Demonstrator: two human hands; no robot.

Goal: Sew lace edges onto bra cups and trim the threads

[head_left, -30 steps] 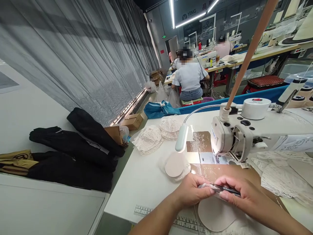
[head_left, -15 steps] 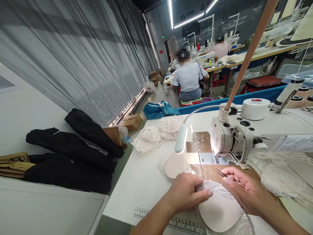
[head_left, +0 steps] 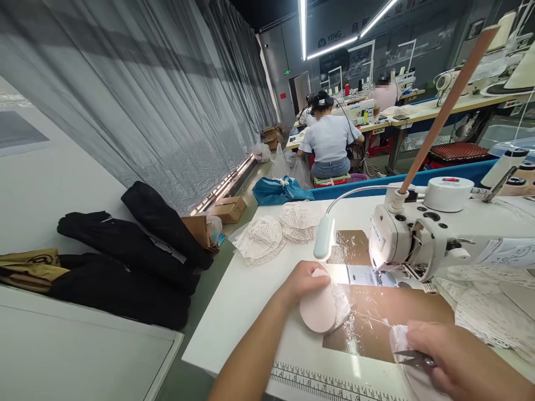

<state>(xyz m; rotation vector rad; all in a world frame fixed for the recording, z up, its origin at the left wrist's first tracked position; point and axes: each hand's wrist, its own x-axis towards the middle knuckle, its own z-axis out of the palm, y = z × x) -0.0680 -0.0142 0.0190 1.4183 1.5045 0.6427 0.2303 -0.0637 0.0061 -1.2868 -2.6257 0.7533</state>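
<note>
My left hand (head_left: pixel 307 281) pinches the top edge of a pale oval pad (head_left: pixel 318 309) with white lace along its right side, left of the sewing machine's needle area. My right hand (head_left: pixel 438 353) is closed round small metal snips (head_left: pixel 413 358), their blades pointing left. A second pale piece with a white lace edge (head_left: pixel 400 337) hangs at the same hand's fingers, partly hidden behind the hand and snips. Thin threads run between the two pieces over the brown plate (head_left: pixel 376 312). The white sewing machine (head_left: pixel 387 236) stands just beyond.
Stacked lace cups (head_left: pixel 261 239) lie at the table's far left, and more lace pieces (head_left: pixel 489 312) lie at the right. A lamp (head_left: pixel 324 236) hangs over the table. A printed ruler (head_left: pixel 313 380) marks the front edge. A person (head_left: pixel 330 136) sits ahead.
My left hand has moved up and left and now holds the oval pad that lay near the lamp. My right hand has moved down and right with the snips and the other piece.
</note>
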